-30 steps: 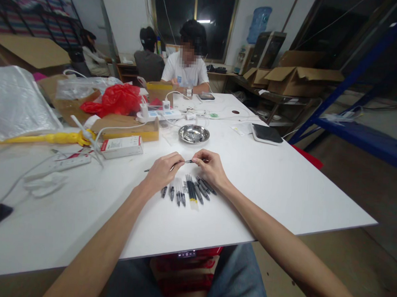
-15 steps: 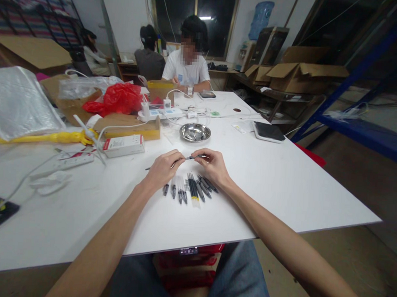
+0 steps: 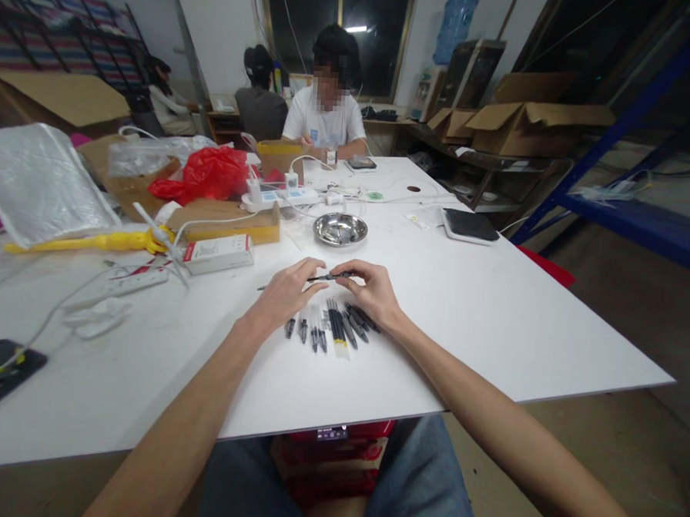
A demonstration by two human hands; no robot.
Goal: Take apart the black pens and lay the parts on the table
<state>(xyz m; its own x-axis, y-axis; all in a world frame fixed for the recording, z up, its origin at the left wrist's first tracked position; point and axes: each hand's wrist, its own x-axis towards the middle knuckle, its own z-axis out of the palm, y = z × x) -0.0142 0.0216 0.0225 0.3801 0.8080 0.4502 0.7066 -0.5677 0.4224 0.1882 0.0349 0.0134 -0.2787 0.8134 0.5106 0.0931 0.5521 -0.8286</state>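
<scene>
A thin dark pen part spans the gap between my two hands above the white table. My right hand pinches its right end between thumb and fingers. At its left end, my left hand has thumb and forefinger parted, with the dark tip between them. Just below lie several clear barrels with dark tips, several black refills with yellow ends and several grey pen barrels. A thin dark tip shows left of my left hand.
A steel bowl with small parts stands beyond my hands. A white box, a power strip, cables and a red bag lie to the left. A black-topped device sits at right. A person sits across the table.
My left thumb has come away from the forefinger, and more of the dark pen part shows between my hands. My right hand keeps its pinch. The view has shifted slightly.
</scene>
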